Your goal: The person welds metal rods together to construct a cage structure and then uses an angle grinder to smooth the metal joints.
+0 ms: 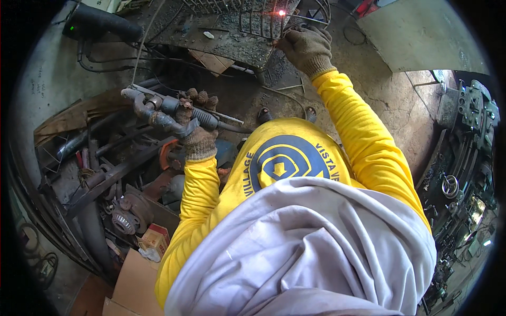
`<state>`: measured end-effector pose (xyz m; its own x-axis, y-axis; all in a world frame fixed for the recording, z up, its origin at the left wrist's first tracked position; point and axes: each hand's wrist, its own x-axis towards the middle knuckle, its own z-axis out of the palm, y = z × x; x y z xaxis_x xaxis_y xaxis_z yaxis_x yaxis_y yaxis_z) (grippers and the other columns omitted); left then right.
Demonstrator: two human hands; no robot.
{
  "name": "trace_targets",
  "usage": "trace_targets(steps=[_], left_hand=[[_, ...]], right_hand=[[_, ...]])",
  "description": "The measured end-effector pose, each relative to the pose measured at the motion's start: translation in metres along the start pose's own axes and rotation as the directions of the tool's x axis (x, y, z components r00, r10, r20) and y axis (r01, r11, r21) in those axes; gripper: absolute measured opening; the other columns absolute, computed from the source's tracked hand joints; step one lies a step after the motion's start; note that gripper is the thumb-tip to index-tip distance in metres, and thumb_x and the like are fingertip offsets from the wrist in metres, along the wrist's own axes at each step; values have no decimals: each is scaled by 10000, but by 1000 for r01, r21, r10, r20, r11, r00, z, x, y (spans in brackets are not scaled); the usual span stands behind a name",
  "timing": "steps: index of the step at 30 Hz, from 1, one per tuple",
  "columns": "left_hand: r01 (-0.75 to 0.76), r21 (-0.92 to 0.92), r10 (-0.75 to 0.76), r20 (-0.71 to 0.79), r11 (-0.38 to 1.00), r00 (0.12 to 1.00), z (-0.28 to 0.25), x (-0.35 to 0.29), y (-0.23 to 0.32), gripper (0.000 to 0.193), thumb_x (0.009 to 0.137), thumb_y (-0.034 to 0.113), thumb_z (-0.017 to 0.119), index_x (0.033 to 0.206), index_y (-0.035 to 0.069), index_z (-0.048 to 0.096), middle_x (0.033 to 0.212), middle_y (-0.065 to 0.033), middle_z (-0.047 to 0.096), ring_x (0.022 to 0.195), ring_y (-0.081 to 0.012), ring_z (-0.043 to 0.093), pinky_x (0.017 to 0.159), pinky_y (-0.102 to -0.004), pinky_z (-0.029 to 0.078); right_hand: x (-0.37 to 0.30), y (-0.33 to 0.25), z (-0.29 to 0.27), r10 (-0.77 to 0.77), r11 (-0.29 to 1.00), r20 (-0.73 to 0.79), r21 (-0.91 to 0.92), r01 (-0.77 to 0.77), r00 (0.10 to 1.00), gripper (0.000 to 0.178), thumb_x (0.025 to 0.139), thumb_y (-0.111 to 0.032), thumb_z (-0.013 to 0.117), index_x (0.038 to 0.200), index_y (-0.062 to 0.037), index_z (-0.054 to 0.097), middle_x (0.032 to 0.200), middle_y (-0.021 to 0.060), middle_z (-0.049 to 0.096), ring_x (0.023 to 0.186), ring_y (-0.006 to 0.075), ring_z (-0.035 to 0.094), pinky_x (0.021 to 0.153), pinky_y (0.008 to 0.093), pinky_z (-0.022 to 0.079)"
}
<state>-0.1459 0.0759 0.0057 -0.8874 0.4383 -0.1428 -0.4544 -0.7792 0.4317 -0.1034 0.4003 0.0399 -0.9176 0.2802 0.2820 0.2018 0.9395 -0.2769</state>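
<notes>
A worker in yellow sleeves (363, 113) leans over a grimy metal workbench (226, 46) in a cluttered workshop, where a spot (282, 13) on a barred metal frame (262, 23) glows red at the bench's near right corner. From where I stand, the step in hand looks like welding, with the arc apparently paused; the next move seems to call for steadying the frame and bringing the thin rod (141, 47) to the joint. The gloved right hand (310, 50), its arm stretched forward, appears closed on the frame's edge just below the glow. The gloved left hand (197, 126), elbow bent, wraps its fingers around an electrode holder (168, 105), the rod pointing up, well apart from the glowing spot.
</notes>
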Motion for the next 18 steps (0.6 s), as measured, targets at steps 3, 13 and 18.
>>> trace_targets(steps=[3, 13, 18], left_hand=[[27, 16, -26, -52, 999, 998, -1, 2, 1, 216, 842, 108, 658, 1048, 110, 594, 1118, -84, 612, 1025, -271, 587, 889, -549, 528], [66, -67, -59, 102, 996, 993, -5, 3, 3, 331, 866, 174, 638, 1164, 44, 578, 1154, -136, 634, 1046, -295, 628, 955, -526, 489], [-50, 42, 50, -4, 998, 999, 15, -10, -3, 288, 860, 147, 651, 1131, 82, 577, 1151, -125, 626, 1035, -292, 622, 909, -533, 522]], right_hand=[[0, 4, 7, 21, 1000, 3, 7, -21, 1000, 350, 842, -528, 567, 827, -216, 725, 748, 45, 667, 799, 283, 621, 781, 426, 401], [-3, 13, 0, 18, 999, -21, 43, -18, 1000, 410, 742, -543, 680, 979, -210, 712, 927, 33, 686, 946, 263, 617, 882, 409, 420], [-45, 30, -6, 33, 999, -270, 46, -22, 962, 567, 638, -478, 785, 1138, -247, 651, 1135, 19, 645, 1126, 268, 550, 990, 423, 372]])
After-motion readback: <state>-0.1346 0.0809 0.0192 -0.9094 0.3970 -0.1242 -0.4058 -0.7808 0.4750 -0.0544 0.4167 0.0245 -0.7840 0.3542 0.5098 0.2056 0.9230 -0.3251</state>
